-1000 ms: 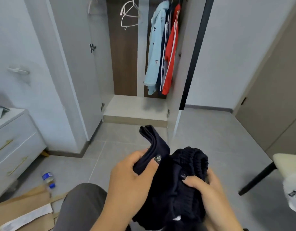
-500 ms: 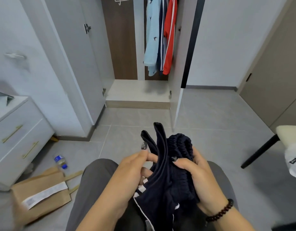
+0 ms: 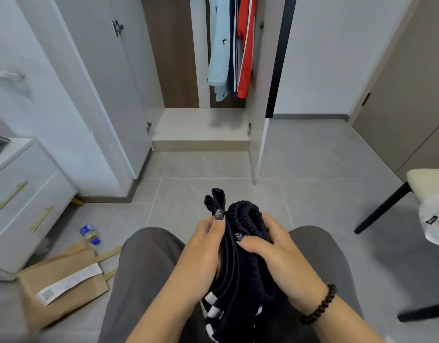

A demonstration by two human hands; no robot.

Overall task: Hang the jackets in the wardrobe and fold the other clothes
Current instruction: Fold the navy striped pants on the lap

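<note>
Folding step in hand, judging by the bundle. You hold the dark navy garment (image 3: 240, 263) over your lap, between both hands. Left hand (image 3: 201, 246): thumb and fingers pinch a flat fabric edge. Right hand (image 3: 275, 251): fingers curled round the ribbed waistband. Three jackets (image 3: 229, 45) already hang in the wardrobe (image 3: 201, 125). Next likely needs the edges aligned and layers flattened before setting down.
</note>
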